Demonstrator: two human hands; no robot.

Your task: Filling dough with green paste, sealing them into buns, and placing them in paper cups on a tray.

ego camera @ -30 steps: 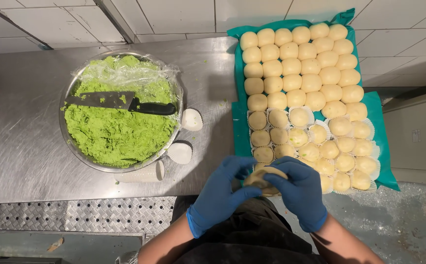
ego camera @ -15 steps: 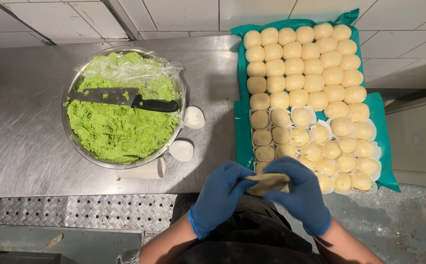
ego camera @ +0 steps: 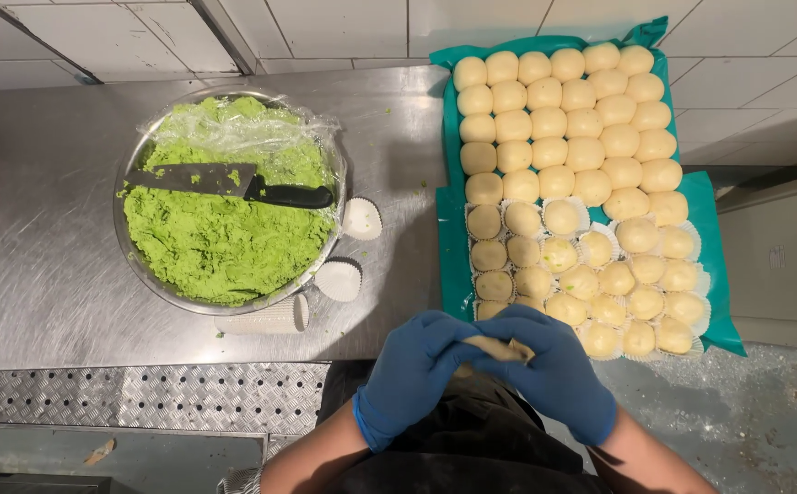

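Note:
Both my hands wear blue gloves and meet just in front of the table's near edge. My left hand [ego camera: 409, 375] and my right hand [ego camera: 559, 370] are closed together around a pale dough piece [ego camera: 499, 349], which shows only as a strip between the fingers. Right above my hands lies a teal tray [ego camera: 449, 238] packed with several round dough balls [ego camera: 554, 123]; those in the nearer rows sit in white paper cups [ego camera: 600, 247]. To the left stands a metal bowl [ego camera: 133, 256] of green filling [ego camera: 225, 238] with a black-handled scraper [ego camera: 234, 183] lying across it.
Two loose white paper cups [ego camera: 362, 220] and a stack of cups on its side [ego camera: 266, 317] lie beside the bowl on the steel table [ego camera: 42, 229]. A perforated metal ledge [ego camera: 142, 393] runs below the table edge. A tiled wall is behind.
My hands have stayed in the same spot and kept working the dough piece; it now shows less between the fingers. Nothing else has moved.

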